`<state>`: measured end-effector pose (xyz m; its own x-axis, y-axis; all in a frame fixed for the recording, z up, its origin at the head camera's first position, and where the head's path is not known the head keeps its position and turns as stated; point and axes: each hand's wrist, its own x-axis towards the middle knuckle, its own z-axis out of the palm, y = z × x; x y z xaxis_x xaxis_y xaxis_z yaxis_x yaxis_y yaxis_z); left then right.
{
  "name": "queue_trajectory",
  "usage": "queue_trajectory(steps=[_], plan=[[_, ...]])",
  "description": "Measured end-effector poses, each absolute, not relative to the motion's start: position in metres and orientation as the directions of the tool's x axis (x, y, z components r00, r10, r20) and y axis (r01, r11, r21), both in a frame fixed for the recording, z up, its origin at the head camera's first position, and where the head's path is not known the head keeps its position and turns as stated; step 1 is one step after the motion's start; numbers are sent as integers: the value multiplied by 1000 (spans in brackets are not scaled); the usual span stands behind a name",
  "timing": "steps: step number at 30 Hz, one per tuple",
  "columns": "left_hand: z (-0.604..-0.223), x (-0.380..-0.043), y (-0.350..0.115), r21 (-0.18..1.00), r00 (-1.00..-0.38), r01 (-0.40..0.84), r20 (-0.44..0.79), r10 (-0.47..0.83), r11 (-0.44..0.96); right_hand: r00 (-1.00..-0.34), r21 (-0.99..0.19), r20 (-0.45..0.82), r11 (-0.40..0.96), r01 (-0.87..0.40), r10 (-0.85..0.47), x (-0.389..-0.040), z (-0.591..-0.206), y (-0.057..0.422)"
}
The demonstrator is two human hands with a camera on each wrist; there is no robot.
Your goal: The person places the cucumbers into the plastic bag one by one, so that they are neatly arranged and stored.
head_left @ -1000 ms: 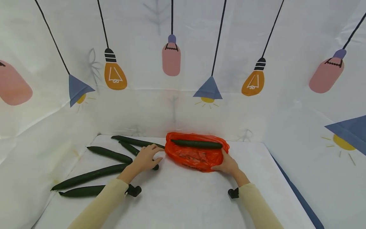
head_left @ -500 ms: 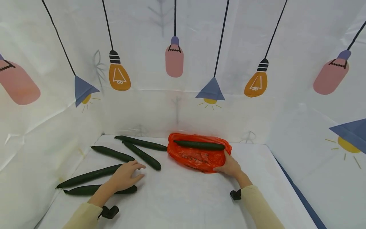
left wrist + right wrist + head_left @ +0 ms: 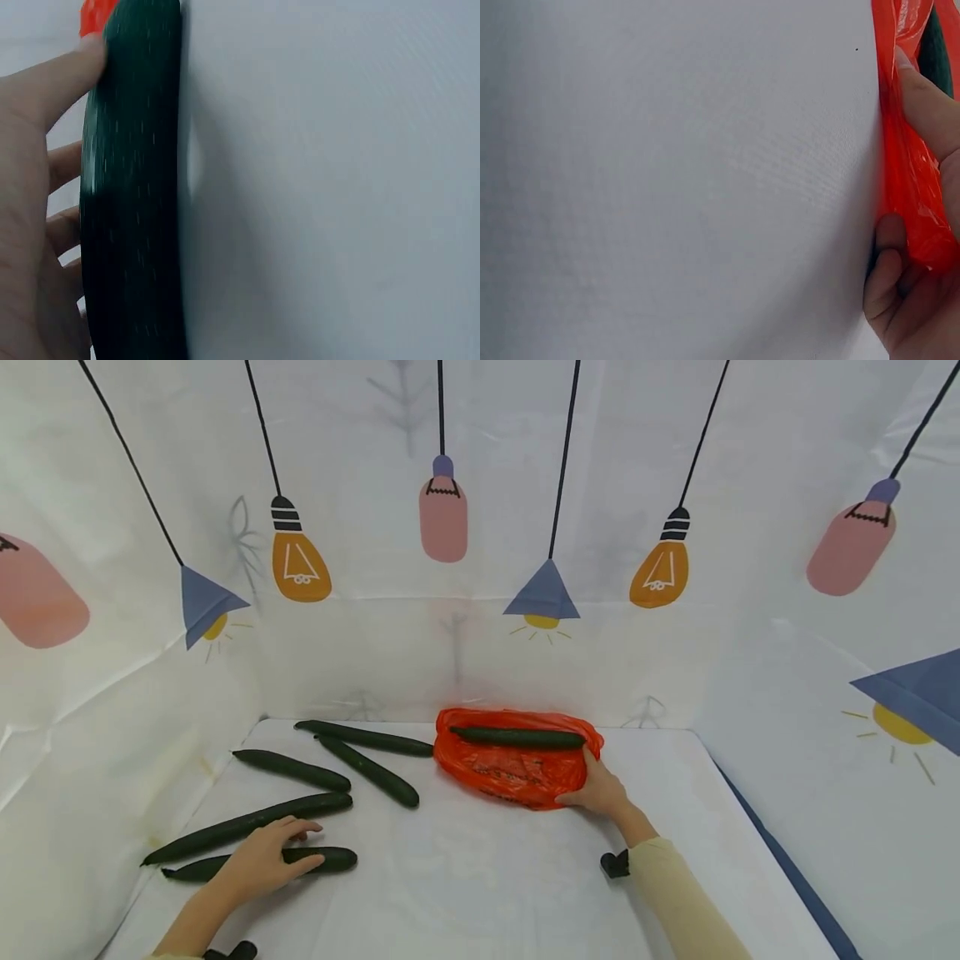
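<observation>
One long, dark-green cucumber (image 3: 517, 738) lies lengthwise in the crumpled red plastic bag (image 3: 510, 774), along the bag's far side. The tally you can see is one in and five out, so most of the work seems to be left; folds could hide more inside.

Your right hand (image 3: 600, 789) holds the bag by its right end: the right wrist view shows your thumb along the plastic and your other fingers curled on the opposite side, the bag between them.

The five green cucumbers outside lie to the bag's left. The farthest cucumber (image 3: 367, 738) reaches just beside the bag's edge; whether they touch, you cannot tell. The slanting cucumber (image 3: 375, 776) lies just in front of it, then the shorter cucumber (image 3: 296, 769), then the longest cucumber (image 3: 240, 832).

Your left hand (image 3: 262, 858) is over the nearest cucumber (image 3: 339, 859), thumb and fingers spread to either side of it; the left wrist view does not settle whether you have contact. In my judgement this one is not yet gripped, and its transfer is still to do.

All this rests on the white tabletop (image 3: 480, 893), with a pale sheet printed with hanging lamps (image 3: 360, 643) behind.
</observation>
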<state>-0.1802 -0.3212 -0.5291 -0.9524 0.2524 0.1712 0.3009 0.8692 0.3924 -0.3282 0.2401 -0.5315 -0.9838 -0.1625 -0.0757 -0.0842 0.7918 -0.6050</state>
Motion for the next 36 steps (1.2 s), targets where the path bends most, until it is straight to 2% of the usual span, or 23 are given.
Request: queue_trajectory(steps=[7, 12, 15, 21, 28, 36], plan=[[-529, -159, -350, 365, -968, 244, 140, 206, 898, -976, -642, 36, 744, -186, -213, -335, -530, 237], [-530, -152, -363, 385, -979, 200, 103, 174, 901, -979, -648, 110, 734, -202, -171, -339, -530, 238], [-533, -152, -365, 378, -968, 245, 140, 206, 893, -983, -658, 96, 731, -181, -157, -339, -533, 240], [-542, -153, -357, 293, -905, 386, 304, 298, 875, -987, -674, 53, 724, -147, -151, -338, -537, 240], [-541, -158, -344, 306, -898, 404, 314, 309, 862, -988, -672, 50, 727, -144, -149, -336, -534, 239], [-537, -163, -329, 298, -844, 500, 377, 381, 813, -988, -672, 45, 727, -141, -151, -331, -531, 239]])
